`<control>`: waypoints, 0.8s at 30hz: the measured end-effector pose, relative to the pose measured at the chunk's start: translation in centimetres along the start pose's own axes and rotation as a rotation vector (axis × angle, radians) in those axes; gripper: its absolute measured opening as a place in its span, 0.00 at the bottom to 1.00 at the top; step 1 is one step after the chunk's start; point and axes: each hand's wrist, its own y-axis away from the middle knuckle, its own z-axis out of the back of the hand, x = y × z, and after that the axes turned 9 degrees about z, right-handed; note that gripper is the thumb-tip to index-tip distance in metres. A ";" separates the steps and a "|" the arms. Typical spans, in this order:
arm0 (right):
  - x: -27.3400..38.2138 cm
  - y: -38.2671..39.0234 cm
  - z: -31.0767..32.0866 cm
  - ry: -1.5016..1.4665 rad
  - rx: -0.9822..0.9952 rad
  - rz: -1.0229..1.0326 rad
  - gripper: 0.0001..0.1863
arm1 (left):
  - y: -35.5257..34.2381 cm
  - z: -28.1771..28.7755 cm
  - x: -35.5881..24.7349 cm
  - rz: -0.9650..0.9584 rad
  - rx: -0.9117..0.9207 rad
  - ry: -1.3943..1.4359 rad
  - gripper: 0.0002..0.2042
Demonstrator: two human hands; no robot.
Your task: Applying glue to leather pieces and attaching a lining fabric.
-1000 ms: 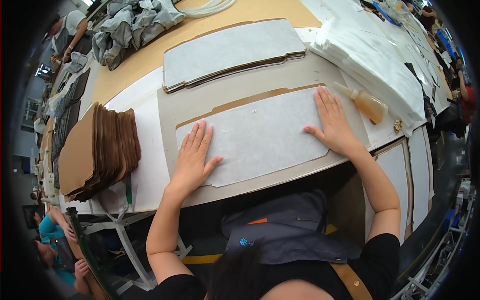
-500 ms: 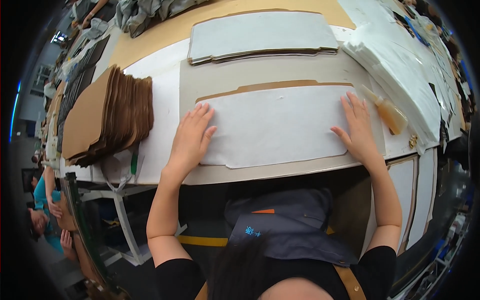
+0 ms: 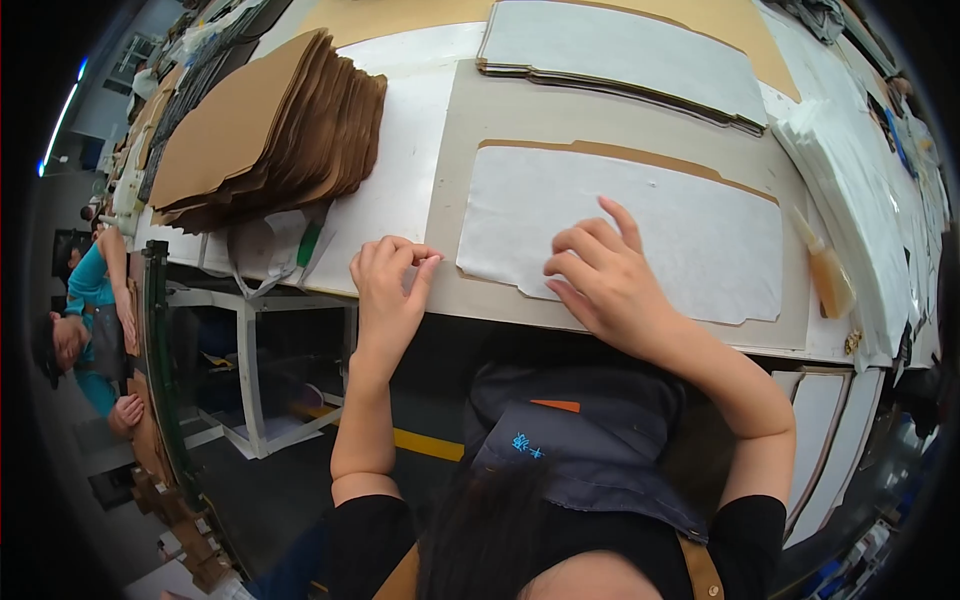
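A white sheet (image 3: 640, 220) with a strip of brown showing along its far edge lies flat on a grey board (image 3: 445, 180) in front of me. My left hand (image 3: 388, 300) is off the sheet's near left corner, by the table edge. Its thumb and forefinger are pinched together, and anything between them is too small to make out. Over the sheet's near left part is my right hand (image 3: 615, 275), fingers bent and apart, the forefinger raised. It holds nothing that I can see; whether it touches the sheet I cannot tell.
A pile of similar white-topped pieces (image 3: 620, 60) lies behind the sheet. To the left leans a thick stack of brown pieces (image 3: 270, 130). A bottle of amber liquid (image 3: 830, 280) and layered white material (image 3: 835, 200) are at the right. Another person (image 3: 90, 310) works at far left.
Both hands have left the sheet's side edges. The right hand has moved left across the sheet; the left has closed into a pinch beside it. My view has shifted toward the left.
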 end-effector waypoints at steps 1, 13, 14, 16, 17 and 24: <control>-0.1 -0.9 -0.9 -0.010 -0.011 0.042 0.10 | 0.3 -0.1 -0.1 0.009 -0.005 0.003 0.04; 0.1 -6.3 -5.8 0.042 0.049 0.070 0.09 | 1.6 -0.9 -0.2 0.036 -0.064 0.160 0.04; 0.0 -6.3 -5.8 0.039 0.034 0.050 0.09 | 1.6 -1.0 0.0 0.050 -0.070 0.165 0.04; -0.1 -6.2 -5.5 0.019 0.051 0.040 0.08 | 1.5 -1.2 0.2 0.027 -0.063 0.148 0.04; -0.1 -6.2 -5.3 -0.003 0.057 0.024 0.08 | 1.5 -1.3 0.2 0.035 -0.067 0.154 0.04; -0.1 -6.5 -5.4 -0.032 0.081 0.025 0.07 | 1.3 -1.8 0.0 0.039 -0.044 0.224 0.04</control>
